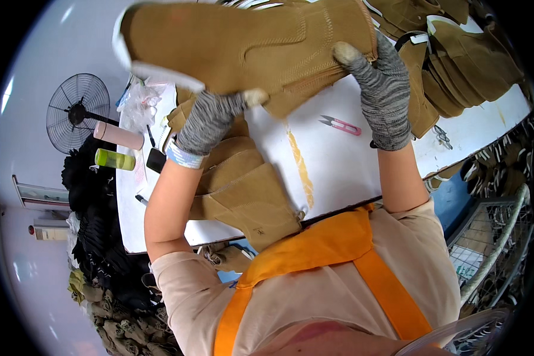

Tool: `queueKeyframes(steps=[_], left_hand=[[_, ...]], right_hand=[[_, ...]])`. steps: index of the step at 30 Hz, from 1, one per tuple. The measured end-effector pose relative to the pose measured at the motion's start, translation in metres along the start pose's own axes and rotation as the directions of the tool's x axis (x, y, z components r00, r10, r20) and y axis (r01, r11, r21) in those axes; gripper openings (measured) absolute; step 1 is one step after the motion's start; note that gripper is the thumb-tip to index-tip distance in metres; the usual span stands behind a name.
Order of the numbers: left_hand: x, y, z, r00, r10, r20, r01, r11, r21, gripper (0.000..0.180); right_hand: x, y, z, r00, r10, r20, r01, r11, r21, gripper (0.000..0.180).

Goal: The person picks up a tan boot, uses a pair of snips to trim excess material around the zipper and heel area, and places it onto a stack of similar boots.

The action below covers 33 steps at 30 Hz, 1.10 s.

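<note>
Evidently, one tan boot [213,41] was raised over the far part of one white table [338,172], held by the left hand [210,121], closed on its near edge, and the right hand [388,98], closed on its right end, two thumbs showing, other fingers mostly hidden. One pair of snips [345,126] lay left of the right hand; one pink bottle [118,136] and one green bottle [114,159] were left.

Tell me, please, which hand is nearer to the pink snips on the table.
Right. The right hand is just to the right of the pink snips, holding the brown boot; the left hand is farther away, to their left.
</note>
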<state>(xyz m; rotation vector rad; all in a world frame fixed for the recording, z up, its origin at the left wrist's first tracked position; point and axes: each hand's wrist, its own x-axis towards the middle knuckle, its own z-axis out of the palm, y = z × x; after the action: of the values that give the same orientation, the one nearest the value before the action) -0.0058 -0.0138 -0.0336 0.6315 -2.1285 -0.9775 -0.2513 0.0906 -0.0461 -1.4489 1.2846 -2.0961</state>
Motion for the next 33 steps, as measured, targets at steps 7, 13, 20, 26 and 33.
queueKeyframes(steps=[7, 13, 20, 26, 33], left_hand=[[0.04, 0.003, -0.005, 0.969, -0.007, -0.248, -0.104, 0.896, -0.432, 0.043], [0.041, 0.028, -0.002, 0.998, -0.016, -0.062, 0.003, 0.978, -0.209, 0.06], [0.044, 0.041, 0.012, 0.984, -0.15, -0.098, 0.101, 0.914, -0.393, 0.061], [0.046, 0.047, 0.015, 0.972, -0.14, -0.189, 0.081, 0.953, -0.291, 0.048], [0.043, 0.06, 0.022, 0.965, 0.008, -0.262, -0.091, 0.947, -0.307, 0.041]], right_hand=[[-0.036, 0.018, 0.015, 0.963, 0.248, 0.103, -0.268, 0.898, 0.348, 0.05], [-0.062, 0.028, 0.025, 0.912, 0.323, 0.254, -0.388, 0.882, 0.269, 0.048], [-0.08, 0.062, 0.023, 0.967, -0.043, 0.251, 0.085, 0.984, -0.159, 0.048], [-0.084, 0.06, 0.016, 0.935, -0.149, 0.323, 0.296, 0.83, -0.472, 0.066], [-0.074, 0.032, 0.023, 0.775, 0.471, 0.422, -0.622, 0.689, 0.373, 0.069]])
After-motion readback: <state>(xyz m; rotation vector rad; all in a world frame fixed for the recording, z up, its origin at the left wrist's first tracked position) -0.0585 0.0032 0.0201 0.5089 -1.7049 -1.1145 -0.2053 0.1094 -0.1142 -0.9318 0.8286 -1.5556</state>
